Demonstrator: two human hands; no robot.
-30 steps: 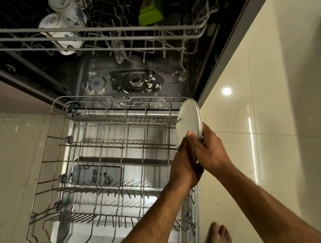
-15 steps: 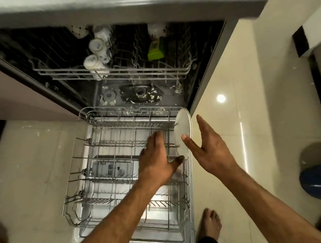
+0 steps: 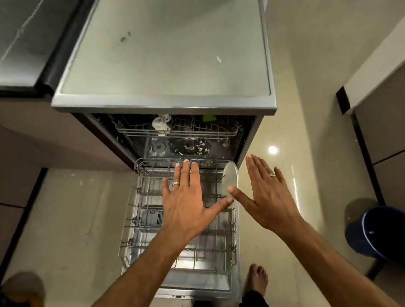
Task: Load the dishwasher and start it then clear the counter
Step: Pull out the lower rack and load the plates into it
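You are holding your left hand (image 3: 190, 212) and right hand (image 3: 266, 196) spread above the pulled-out grey wire lower rack (image 3: 134, 225), gripping nothing. The round white plate (image 3: 231, 177) is standing upright at that rack's far right corner. Slot further dishes upright alongside it.

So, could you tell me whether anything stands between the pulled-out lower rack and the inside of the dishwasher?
Nothing visible does. The lower rack holds only one plate upright at its far right corner, and both open hands, left hand and right hand, hover above it.
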